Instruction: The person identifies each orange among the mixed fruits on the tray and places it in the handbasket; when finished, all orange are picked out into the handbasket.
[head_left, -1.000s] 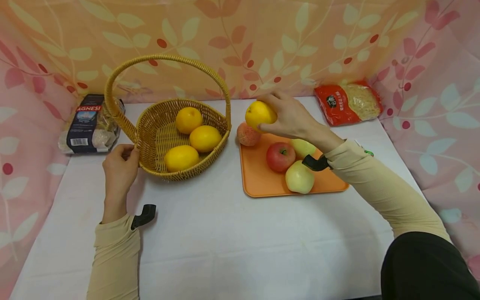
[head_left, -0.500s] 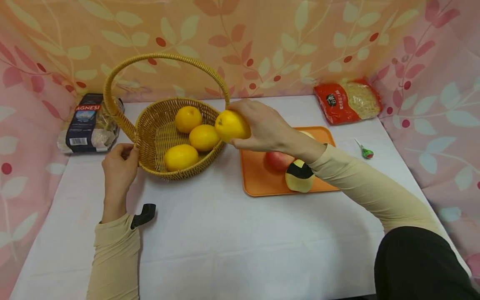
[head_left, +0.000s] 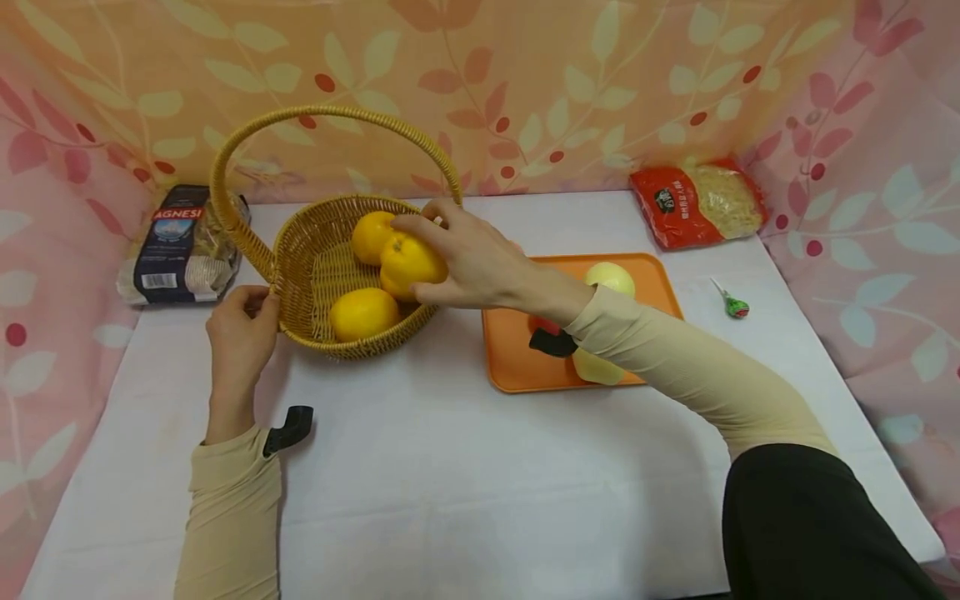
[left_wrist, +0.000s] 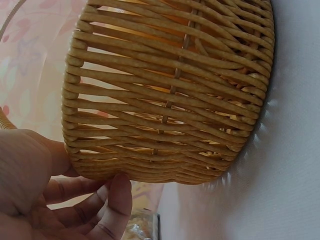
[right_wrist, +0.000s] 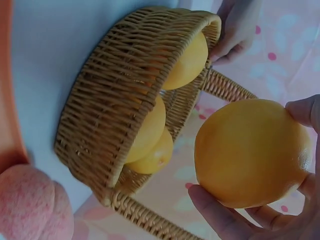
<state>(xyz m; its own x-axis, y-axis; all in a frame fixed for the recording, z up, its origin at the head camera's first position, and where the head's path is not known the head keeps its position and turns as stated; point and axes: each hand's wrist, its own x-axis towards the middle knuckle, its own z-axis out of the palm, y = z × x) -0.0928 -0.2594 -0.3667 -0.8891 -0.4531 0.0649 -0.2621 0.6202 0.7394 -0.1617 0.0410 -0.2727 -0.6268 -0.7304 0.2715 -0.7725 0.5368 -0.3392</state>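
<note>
My right hand grips a yellow lemon between thumb and fingers, above the right side of a wicker basket with a tall arched handle. In the right wrist view, this lemon is apart from the basket wall. Inside the basket sit other yellow fruits, among them one at the front and one at the back; another is hidden under the held lemon. My left hand pinches the basket's left rim near the handle's foot; the left wrist view shows thumb and fingers at the wicker edge.
An orange tray lies right of the basket, bearing pale green fruits and a red apple, partly behind my right arm. A pink peach is beside it. Pasta bag, red noodle packet and lollipop lie around.
My right hand has carried the lemon leftward from above the tray's back left corner to over the basket. The left hand stays on the rim.
</note>
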